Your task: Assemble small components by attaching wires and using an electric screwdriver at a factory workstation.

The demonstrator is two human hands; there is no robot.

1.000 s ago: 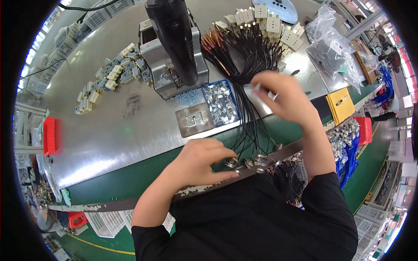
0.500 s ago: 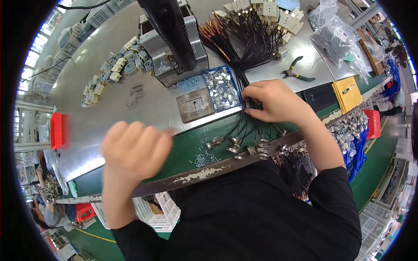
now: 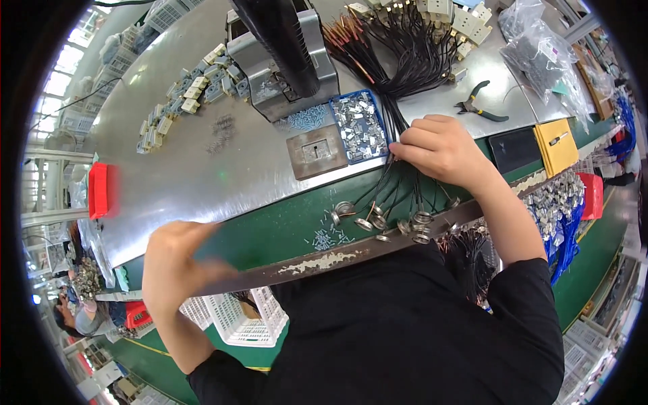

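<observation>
Left hand (image 3: 171,270) shifted down toward bench edge (image 3: 270,275), fingers parted, apparently empty though blurred; right hand (image 3: 442,152) pinches black wires (image 3: 408,82) beside blue tray (image 3: 378,120), leaving wires in right hand alone.

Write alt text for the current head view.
A person's right hand grips black wires beside a blue tray of small metal parts. The left hand, fingers blurred and spread, hovers near the front edge of the metal workbench.
</observation>
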